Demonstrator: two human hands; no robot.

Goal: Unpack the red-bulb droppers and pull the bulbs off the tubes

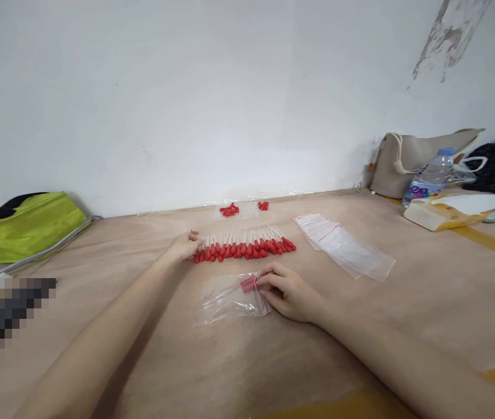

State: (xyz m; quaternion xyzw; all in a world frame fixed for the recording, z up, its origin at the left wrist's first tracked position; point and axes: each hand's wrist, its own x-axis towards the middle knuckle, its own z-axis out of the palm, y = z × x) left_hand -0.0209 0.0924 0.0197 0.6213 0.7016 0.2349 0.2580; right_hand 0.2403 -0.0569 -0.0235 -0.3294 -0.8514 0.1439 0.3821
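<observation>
A row of glass droppers with red rubber bulbs (245, 247) lies across the middle of the table. My left hand (183, 246) rests at the row's left end, fingers curled on the first droppers. My right hand (286, 293) pinches the mouth of a clear zip bag (230, 298) lying flat in front of me, with red-bulbed droppers (248, 283) sticking out at the bag's opening. A stack of empty clear zip bags (343, 244) lies to the right of the row.
A filled bag with red bulbs (232, 210) sits near the wall. At the right stand a beige bag (413, 160), a water bottle (428, 174) and a tissue box (444, 214). A green bag (24, 224) lies at the left.
</observation>
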